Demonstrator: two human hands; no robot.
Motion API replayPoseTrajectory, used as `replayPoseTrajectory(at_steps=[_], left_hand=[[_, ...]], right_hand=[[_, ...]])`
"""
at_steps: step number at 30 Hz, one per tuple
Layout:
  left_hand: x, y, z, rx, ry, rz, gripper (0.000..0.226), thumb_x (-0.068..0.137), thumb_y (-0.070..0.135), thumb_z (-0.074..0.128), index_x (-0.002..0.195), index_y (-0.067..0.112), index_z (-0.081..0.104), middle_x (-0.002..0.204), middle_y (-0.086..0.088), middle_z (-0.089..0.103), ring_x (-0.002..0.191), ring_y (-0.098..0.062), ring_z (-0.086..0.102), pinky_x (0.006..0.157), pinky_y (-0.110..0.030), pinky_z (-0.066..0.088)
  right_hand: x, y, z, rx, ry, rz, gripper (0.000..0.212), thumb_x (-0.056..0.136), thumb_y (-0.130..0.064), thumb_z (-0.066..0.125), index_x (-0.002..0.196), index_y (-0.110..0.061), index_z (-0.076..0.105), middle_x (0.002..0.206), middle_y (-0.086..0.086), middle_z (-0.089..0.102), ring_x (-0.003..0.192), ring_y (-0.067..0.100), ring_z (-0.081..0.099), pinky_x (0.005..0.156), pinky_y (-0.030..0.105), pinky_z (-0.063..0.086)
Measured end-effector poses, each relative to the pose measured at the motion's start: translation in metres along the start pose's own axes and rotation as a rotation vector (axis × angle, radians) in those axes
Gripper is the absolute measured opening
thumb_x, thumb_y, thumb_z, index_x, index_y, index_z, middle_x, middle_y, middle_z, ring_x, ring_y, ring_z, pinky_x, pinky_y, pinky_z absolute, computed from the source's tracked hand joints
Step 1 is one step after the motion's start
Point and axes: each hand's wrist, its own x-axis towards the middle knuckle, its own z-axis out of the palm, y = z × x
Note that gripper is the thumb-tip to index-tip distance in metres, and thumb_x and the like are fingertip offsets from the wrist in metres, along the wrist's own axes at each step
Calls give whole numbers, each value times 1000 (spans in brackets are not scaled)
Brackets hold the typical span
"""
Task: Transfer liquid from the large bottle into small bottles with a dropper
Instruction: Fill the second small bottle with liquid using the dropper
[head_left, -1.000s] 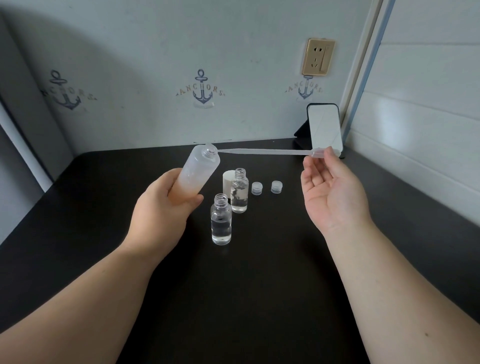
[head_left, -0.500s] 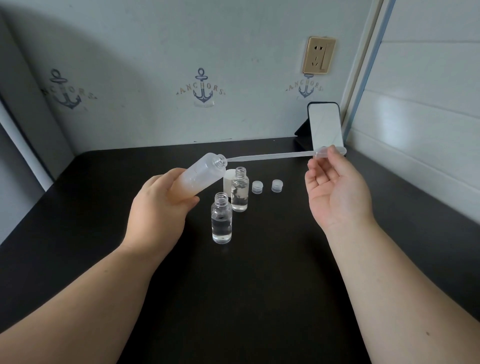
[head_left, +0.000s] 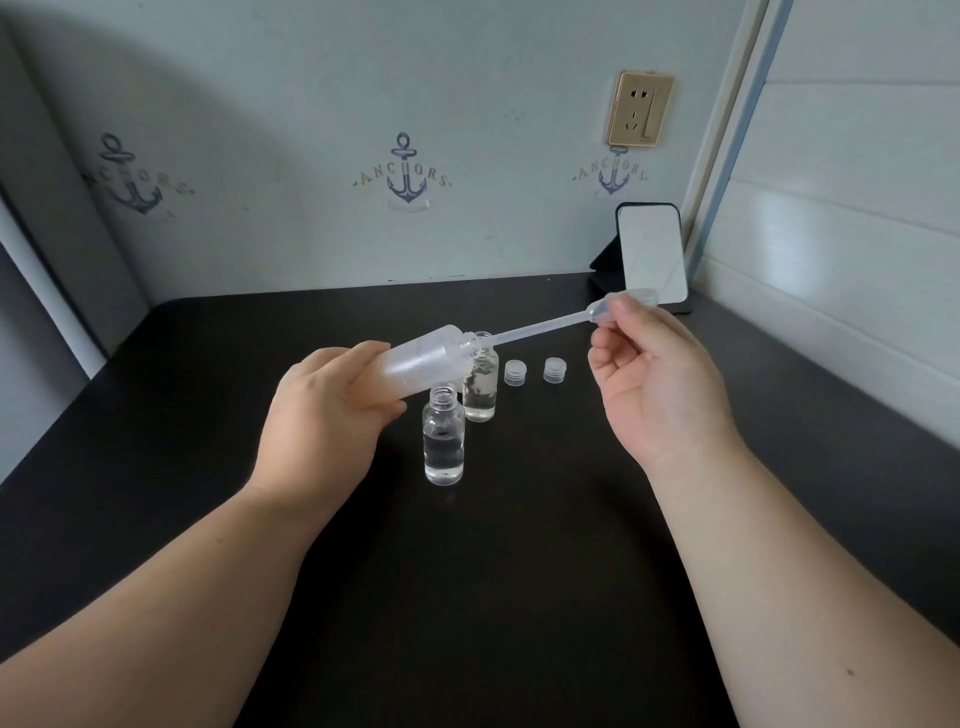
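My left hand (head_left: 322, 421) grips the large frosted bottle (head_left: 421, 361), tilted far over with its open mouth pointing right. My right hand (head_left: 654, 384) pinches the bulb of a clear plastic dropper (head_left: 540, 327); the dropper's thin tip reaches into the large bottle's mouth. Two small clear bottles stand uncapped on the black table (head_left: 519, 571): the nearer small bottle (head_left: 443, 441) holds clear liquid to about half, and the farther small bottle (head_left: 480, 387) stands just behind, partly hidden by the large bottle.
Two small ribbed caps (head_left: 515, 373) (head_left: 555, 370) lie to the right of the small bottles. A phone (head_left: 650, 253) leans on a stand at the back right corner. Walls close the table at the back and right.
The large bottle has tipped lower toward horizontal. My right hand came down and leftward, and the dropper's tip went from outside the bottle's mouth to inside it.
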Motion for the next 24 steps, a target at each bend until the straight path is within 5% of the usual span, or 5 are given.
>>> replayPoseTrajectory(at_steps=[4, 24], left_hand=[[-1, 0, 2, 1, -14, 8, 51, 80, 19, 83, 127, 33, 66, 112, 16, 60, 110, -14, 53, 91, -25, 37], [0, -1, 3, 14, -13, 43, 52, 79, 19, 85, 128, 28, 68, 115, 13, 63, 111, -15, 53, 92, -25, 37]], right_hand=[[-5, 5, 5, -198, -155, -13, 13, 90, -14, 71, 82, -13, 81, 89, 4, 73, 75, 12, 61, 73, 23, 49], [-15, 21, 17, -411, -223, 87, 10, 89, -11, 73, 95, -10, 81, 83, 6, 74, 77, 16, 70, 72, 23, 54]])
